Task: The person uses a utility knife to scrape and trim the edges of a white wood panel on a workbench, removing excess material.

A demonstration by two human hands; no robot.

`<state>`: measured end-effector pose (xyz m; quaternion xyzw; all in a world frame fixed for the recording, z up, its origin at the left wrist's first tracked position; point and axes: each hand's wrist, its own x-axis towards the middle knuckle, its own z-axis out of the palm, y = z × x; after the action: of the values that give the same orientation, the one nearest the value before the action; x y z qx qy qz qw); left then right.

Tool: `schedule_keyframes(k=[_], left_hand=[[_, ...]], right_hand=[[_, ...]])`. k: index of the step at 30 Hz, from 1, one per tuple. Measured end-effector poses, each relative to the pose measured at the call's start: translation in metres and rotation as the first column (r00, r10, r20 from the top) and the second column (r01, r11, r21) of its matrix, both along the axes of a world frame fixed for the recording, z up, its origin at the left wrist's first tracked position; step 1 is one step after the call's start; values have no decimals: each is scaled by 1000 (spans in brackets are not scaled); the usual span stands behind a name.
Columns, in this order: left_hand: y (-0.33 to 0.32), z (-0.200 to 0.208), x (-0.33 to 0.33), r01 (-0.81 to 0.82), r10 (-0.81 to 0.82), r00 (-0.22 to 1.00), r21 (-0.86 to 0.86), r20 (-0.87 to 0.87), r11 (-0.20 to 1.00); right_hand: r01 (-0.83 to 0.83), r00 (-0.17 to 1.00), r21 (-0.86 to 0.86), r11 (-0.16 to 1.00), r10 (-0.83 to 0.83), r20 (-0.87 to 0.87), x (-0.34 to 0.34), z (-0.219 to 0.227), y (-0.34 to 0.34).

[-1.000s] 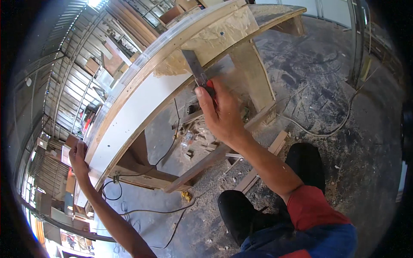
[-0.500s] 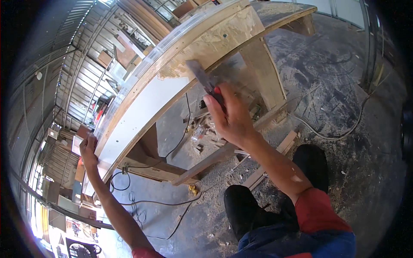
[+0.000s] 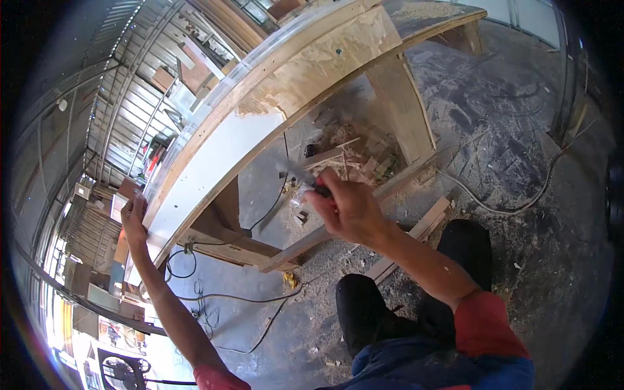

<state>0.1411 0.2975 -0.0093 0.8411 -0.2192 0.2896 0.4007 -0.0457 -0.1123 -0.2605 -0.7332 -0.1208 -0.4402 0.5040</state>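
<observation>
My right hand (image 3: 351,209) is closed around the dark and red handle of a scraper (image 3: 300,174). Its flat grey blade, smeared by motion, points up and left, apart from the curved wooden bench piece. White facing (image 3: 195,170) covers the near-left stretch of that piece's side and ends in a ragged edge. Beyond the edge, bare wood (image 3: 312,71) shows brownish, glue-like patches and a small dark hole. My left hand (image 3: 134,221) grips the left end of the curved piece at its upper edge, with the fingertips partly hidden.
A wooden leg (image 3: 403,107) and low rails (image 3: 305,248) support the bench. Wood scraps (image 3: 364,159) and sawdust lie beneath it. Cables (image 3: 240,299) run across the floor, and a loose board (image 3: 416,237) lies near my feet. A fan (image 3: 123,370) stands at lower left.
My right hand has moved down with the scraper, taking the blade off the ragged edge of the white facing. My left hand keeps its place on the curved piece.
</observation>
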Motion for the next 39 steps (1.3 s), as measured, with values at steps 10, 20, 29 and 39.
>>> schedule_keyframes(k=[10,20,29,39], left_hand=[[-4,1,-6,-51,51,999,69,0,996],[2,1,5,-24,25,1000,69,-13,997],[10,3,5,-28,31,999,84,-34,996],[10,9,0,-32,27,999,143,34,989]], right_hand=[[115,961,119,986,-141,239,22,52,-23],[84,988,-64,994,-74,138,-1,22,-30],[156,973,-17,988,-150,173,15,53,-42],[-5,999,-30,1000,4,-41,2,-14,-33]])
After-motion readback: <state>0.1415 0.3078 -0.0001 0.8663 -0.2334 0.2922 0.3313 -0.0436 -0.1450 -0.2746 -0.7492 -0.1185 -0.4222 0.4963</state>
